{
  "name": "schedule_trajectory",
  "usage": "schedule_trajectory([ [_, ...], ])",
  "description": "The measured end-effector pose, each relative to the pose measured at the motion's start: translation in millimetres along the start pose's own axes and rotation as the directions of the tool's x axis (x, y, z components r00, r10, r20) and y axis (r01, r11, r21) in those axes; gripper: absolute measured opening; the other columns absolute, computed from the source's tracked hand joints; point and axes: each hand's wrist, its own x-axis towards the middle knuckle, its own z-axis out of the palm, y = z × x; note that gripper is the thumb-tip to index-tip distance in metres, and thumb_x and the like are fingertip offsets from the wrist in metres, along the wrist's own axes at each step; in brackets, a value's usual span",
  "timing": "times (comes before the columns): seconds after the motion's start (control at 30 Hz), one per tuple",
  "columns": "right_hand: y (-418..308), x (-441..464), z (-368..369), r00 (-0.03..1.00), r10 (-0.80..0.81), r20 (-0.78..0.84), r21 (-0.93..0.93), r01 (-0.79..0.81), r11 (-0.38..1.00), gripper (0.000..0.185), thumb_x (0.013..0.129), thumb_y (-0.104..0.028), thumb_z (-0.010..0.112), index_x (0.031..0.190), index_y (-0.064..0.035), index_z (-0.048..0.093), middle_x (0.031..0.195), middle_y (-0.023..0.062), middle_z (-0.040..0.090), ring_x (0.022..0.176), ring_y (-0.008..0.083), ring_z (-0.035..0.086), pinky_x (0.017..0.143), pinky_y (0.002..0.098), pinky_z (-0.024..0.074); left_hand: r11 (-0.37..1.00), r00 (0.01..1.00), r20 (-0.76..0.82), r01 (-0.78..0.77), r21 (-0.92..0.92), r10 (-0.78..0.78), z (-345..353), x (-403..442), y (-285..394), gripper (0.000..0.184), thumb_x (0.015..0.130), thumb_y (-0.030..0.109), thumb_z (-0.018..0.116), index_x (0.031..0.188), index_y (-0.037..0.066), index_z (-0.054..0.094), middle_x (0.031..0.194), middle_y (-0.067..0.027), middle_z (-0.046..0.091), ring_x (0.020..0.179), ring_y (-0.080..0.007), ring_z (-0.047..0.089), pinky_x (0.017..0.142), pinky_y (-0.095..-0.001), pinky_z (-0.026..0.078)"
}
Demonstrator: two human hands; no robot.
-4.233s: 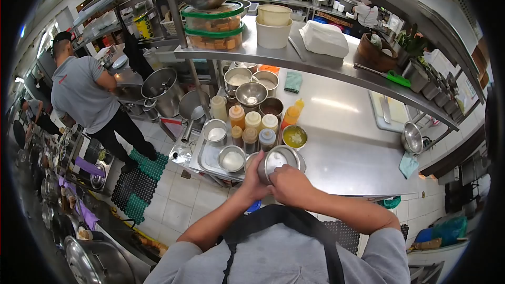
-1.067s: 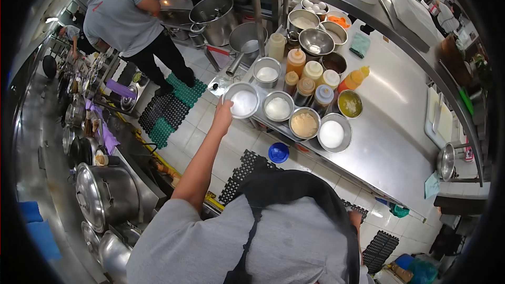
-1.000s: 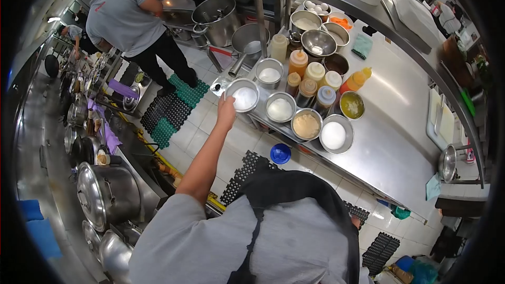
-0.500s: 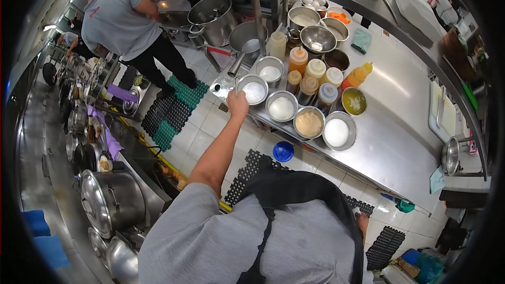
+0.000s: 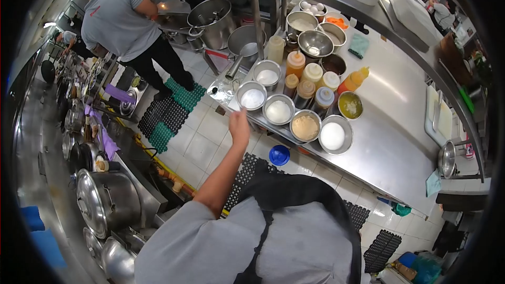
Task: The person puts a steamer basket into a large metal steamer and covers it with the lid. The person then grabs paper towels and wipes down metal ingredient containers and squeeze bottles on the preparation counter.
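My left hand (image 5: 239, 126) hangs just off the near edge of the steel worktable, fingers curled closed. Its knuckles come close to the rim of a metal bowl of white grains (image 5: 251, 98); whether they touch it I cannot tell. What the fingers hold, if anything, is hidden. Beside that bowl stand another bowl of white grains (image 5: 266, 75), a bowl of white powder (image 5: 278, 111), a bowl of tan powder (image 5: 305, 127) and a larger white-filled bowl (image 5: 333, 134). My right hand is out of view.
Sauce bottles (image 5: 311, 73) and a bowl of yellow-green liquid (image 5: 351, 105) stand behind the bowls. An overhead shelf (image 5: 405, 26) crosses above. A blue container (image 5: 279, 155) sits low below the table's edge. Another person (image 5: 118, 21) stands back left; a big lidded pot (image 5: 108, 205) is at left.
My left hand has come off the bowl's rim and drawn down toward me. My right hand, partly visible before at lower right, has gone out of view.
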Motion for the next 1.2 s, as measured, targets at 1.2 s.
schedule_trajectory([
  [1.2, -479.4, -51.4, -490.0, 0.882, -0.261, -0.392, 0.866, 0.450, 0.218, 0.035, 0.091, -0.010, 0.066, 0.122, 0.0050, 0.068, 0.110, 0.0210, 0.073, 0.102, 0.0264, 0.070, 0.094, 0.0363, 0.0518, 0.911, 0.719, 0.660, 0.093, -0.401, 0.218, 38.1, -153.9, 177.6, 0.032, 0.107, 0.039, 0.058, 0.091, 0.011, 0.053, 0.075, -0.0001, 0.062, 0.065, -0.0088, 0.059, 0.058, -0.0248, 0.045],
])
